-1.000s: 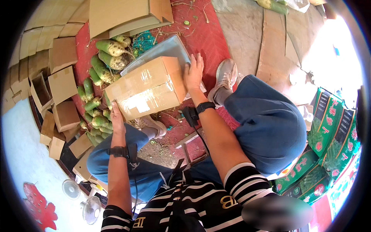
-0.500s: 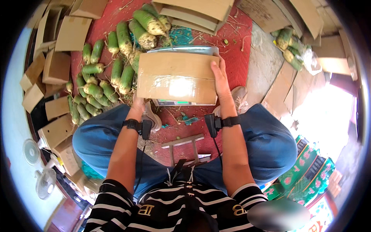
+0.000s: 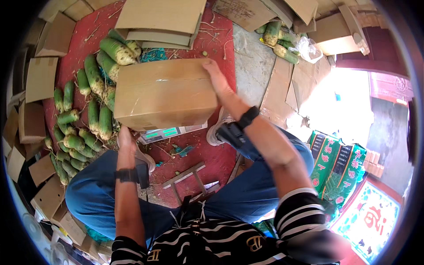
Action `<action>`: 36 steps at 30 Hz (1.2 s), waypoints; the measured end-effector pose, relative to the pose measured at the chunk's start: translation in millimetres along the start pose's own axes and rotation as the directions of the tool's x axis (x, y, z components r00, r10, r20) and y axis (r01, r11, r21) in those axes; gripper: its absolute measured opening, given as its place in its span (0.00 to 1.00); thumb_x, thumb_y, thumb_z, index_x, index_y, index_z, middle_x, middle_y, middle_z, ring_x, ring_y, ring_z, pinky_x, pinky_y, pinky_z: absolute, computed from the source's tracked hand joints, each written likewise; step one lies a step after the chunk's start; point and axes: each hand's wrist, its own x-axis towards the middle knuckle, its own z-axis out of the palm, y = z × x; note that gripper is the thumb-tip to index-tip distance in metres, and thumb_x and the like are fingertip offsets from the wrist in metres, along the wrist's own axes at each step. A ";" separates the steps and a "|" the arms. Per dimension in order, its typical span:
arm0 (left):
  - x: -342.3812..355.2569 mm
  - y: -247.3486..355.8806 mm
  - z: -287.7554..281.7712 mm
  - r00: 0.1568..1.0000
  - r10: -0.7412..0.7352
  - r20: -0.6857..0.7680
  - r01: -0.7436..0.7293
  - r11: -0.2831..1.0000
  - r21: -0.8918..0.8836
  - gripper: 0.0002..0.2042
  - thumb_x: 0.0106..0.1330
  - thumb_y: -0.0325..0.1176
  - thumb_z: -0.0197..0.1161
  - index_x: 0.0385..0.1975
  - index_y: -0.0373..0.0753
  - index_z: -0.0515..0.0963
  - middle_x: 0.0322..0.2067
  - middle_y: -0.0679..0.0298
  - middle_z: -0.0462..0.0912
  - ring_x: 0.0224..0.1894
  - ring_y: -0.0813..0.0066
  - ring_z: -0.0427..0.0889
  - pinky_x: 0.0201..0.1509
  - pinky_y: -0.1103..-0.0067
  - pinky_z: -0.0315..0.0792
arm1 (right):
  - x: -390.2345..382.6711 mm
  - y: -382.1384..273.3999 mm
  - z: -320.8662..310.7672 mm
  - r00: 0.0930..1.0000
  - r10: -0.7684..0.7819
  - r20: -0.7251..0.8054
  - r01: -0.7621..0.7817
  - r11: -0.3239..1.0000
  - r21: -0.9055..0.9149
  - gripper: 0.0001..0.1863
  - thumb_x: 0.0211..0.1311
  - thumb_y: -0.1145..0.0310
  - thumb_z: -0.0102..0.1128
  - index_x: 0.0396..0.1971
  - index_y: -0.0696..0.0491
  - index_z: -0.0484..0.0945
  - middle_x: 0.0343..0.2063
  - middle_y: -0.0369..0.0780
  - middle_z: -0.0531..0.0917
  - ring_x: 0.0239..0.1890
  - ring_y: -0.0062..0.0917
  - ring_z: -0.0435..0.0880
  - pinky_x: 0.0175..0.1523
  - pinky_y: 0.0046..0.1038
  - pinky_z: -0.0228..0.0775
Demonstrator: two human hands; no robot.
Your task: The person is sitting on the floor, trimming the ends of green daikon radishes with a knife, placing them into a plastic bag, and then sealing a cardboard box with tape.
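Note:
A taped brown cardboard box (image 3: 165, 92) is held between my two hands, above a digital scale (image 3: 170, 132) with green displays. My left hand (image 3: 127, 140) grips the box's lower left corner from beneath, its fingers mostly hidden under it. At the upper right edge, my right hand (image 3: 217, 79) presses against the side, thumb on top. The box covers most of the scale's platform. Just left of it lie several thick green radishes (image 3: 92, 75) with pale root ends.
A large open carton (image 3: 161, 20) stands beyond the box on the red mat (image 3: 216, 48). More cartons (image 3: 42, 79) line the left side. A small wooden stool (image 3: 183, 176) sits between my legs. Green printed packages (image 3: 335, 168) are stacked at right, and bagged radishes (image 3: 282, 42) lie far right.
The box has risen off the scale and tilted, with both hands still on it. My view has turned to the right, so the surroundings appear shifted left.

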 end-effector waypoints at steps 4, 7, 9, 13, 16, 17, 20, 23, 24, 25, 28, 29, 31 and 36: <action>-66.1 41.8 99.6 0.993 0.023 0.117 -0.047 0.978 0.201 0.27 0.62 0.60 0.44 0.49 0.45 0.70 0.42 0.66 0.75 0.44 0.73 0.71 0.46 0.68 0.65 | -21.6 -52.2 -98.2 0.951 0.255 -0.175 -0.266 0.963 -0.048 0.23 0.58 0.57 0.51 0.49 0.56 0.70 0.46 0.39 0.73 0.51 0.24 0.69 0.55 0.27 0.61; -81.6 40.5 188.2 0.925 -0.019 0.379 -0.080 0.967 0.243 0.30 0.62 0.63 0.42 0.49 0.44 0.71 0.43 0.65 0.76 0.45 0.72 0.73 0.47 0.67 0.68 | -33.2 -71.3 -202.6 0.869 0.417 -0.266 -0.403 0.909 0.109 0.21 0.58 0.56 0.52 0.47 0.53 0.74 0.43 0.39 0.76 0.46 0.24 0.74 0.52 0.26 0.65; -63.8 20.7 240.1 0.861 -0.075 0.503 -0.079 0.958 0.277 0.31 0.62 0.64 0.41 0.48 0.42 0.72 0.42 0.64 0.78 0.42 0.74 0.76 0.45 0.71 0.70 | -43.0 -74.0 -280.4 0.831 0.415 -0.370 -0.428 0.902 0.052 0.20 0.59 0.55 0.51 0.44 0.54 0.75 0.38 0.41 0.79 0.38 0.28 0.78 0.46 0.28 0.71; -47.8 -31.8 319.8 0.815 -0.067 0.576 -0.137 0.943 0.304 0.34 0.60 0.66 0.43 0.49 0.40 0.71 0.44 0.61 0.77 0.45 0.74 0.75 0.48 0.75 0.68 | -77.8 -69.9 -370.6 0.819 0.494 -0.294 -0.484 0.868 0.109 0.26 0.56 0.51 0.53 0.49 0.53 0.73 0.40 0.40 0.79 0.39 0.26 0.78 0.46 0.26 0.69; -59.9 -52.5 349.6 0.770 -0.159 0.618 -0.100 0.926 0.363 0.36 0.59 0.66 0.44 0.51 0.37 0.69 0.50 0.58 0.73 0.51 0.73 0.72 0.51 0.75 0.66 | -108.7 -54.4 -417.3 0.794 0.538 -0.282 -0.497 0.843 0.208 0.28 0.57 0.51 0.53 0.50 0.57 0.70 0.42 0.42 0.77 0.44 0.28 0.76 0.51 0.29 0.66; -62.3 -54.7 350.6 0.735 -0.167 0.657 -0.145 0.908 0.393 0.36 0.59 0.66 0.44 0.51 0.35 0.68 0.51 0.57 0.71 0.52 0.73 0.70 0.51 0.76 0.65 | -115.4 -45.0 -417.6 0.769 0.473 -0.430 -0.488 0.869 0.083 0.27 0.57 0.52 0.53 0.51 0.56 0.69 0.45 0.43 0.75 0.47 0.30 0.74 0.53 0.30 0.65; -70.0 -64.2 328.3 0.650 -0.190 0.736 -0.260 0.855 0.449 0.34 0.61 0.62 0.46 0.50 0.34 0.69 0.50 0.58 0.73 0.50 0.73 0.71 0.50 0.79 0.65 | -113.1 -24.9 -395.7 0.774 0.242 -0.586 -0.507 0.791 -0.343 0.29 0.57 0.53 0.52 0.56 0.54 0.65 0.56 0.43 0.67 0.59 0.33 0.63 0.59 0.33 0.58; -76.1 -62.6 274.9 0.642 -0.273 0.716 -0.431 0.644 0.632 0.27 0.63 0.55 0.50 0.47 0.34 0.72 0.43 0.61 0.77 0.45 0.76 0.73 0.50 0.81 0.66 | -102.9 -9.4 -369.2 0.886 -0.150 -0.438 -0.422 0.131 -0.897 0.22 0.54 0.58 0.55 0.50 0.47 0.70 0.52 0.49 0.71 0.55 0.41 0.67 0.56 0.37 0.60; -81.5 -65.9 255.6 0.650 -0.219 0.727 -0.483 0.619 0.619 0.24 0.64 0.51 0.52 0.45 0.34 0.74 0.40 0.63 0.78 0.43 0.78 0.74 0.48 0.81 0.66 | -103.0 -6.0 -378.5 0.934 -0.126 -0.335 -0.321 0.118 -0.940 0.20 0.54 0.59 0.53 0.47 0.51 0.72 0.46 0.50 0.75 0.50 0.44 0.72 0.54 0.36 0.63; -86.8 -67.4 234.2 0.664 -0.160 0.731 -0.528 0.591 0.610 0.20 0.64 0.47 0.54 0.43 0.35 0.75 0.37 0.64 0.79 0.41 0.80 0.74 0.47 0.82 0.67 | -98.0 -7.2 -383.5 0.944 0.025 -0.328 -0.327 0.172 -0.929 0.19 0.54 0.59 0.53 0.44 0.51 0.74 0.44 0.50 0.76 0.48 0.43 0.73 0.53 0.35 0.64; -99.4 -53.2 182.3 0.694 -0.175 0.698 -0.503 0.576 0.644 0.18 0.64 0.42 0.56 0.45 0.34 0.73 0.37 0.65 0.78 0.40 0.81 0.74 0.46 0.81 0.68 | -84.4 -24.4 -369.0 0.935 0.253 -0.249 -0.303 0.201 -0.932 0.17 0.56 0.58 0.50 0.35 0.55 0.78 0.36 0.47 0.80 0.41 0.40 0.78 0.48 0.35 0.68; -106.9 -44.6 167.4 0.718 -0.166 0.675 -0.473 0.596 0.649 0.18 0.64 0.42 0.56 0.45 0.34 0.73 0.37 0.65 0.78 0.40 0.81 0.74 0.45 0.81 0.69 | -75.5 -41.4 -347.6 0.938 0.294 -0.181 -0.243 0.189 -0.952 0.15 0.56 0.60 0.51 0.36 0.56 0.77 0.36 0.45 0.80 0.42 0.36 0.77 0.48 0.31 0.67; -120.4 -29.6 143.4 0.757 -0.154 0.635 -0.412 0.641 0.647 0.18 0.64 0.42 0.56 0.46 0.34 0.72 0.37 0.65 0.78 0.40 0.80 0.74 0.45 0.82 0.69 | -60.3 -80.7 -306.4 0.925 0.375 -0.056 -0.125 0.160 -0.979 0.13 0.57 0.64 0.55 0.37 0.56 0.77 0.36 0.41 0.80 0.43 0.28 0.77 0.49 0.25 0.66; -151.2 25.8 114.2 0.700 -0.030 0.714 -0.457 0.749 0.480 0.18 0.65 0.39 0.56 0.48 0.32 0.69 0.40 0.65 0.76 0.40 0.81 0.75 0.43 0.83 0.70 | -17.6 -139.2 -183.2 0.873 0.380 0.307 0.266 0.157 -0.951 0.15 0.61 0.60 0.52 0.38 0.56 0.76 0.33 0.42 0.80 0.40 0.27 0.78 0.45 0.25 0.67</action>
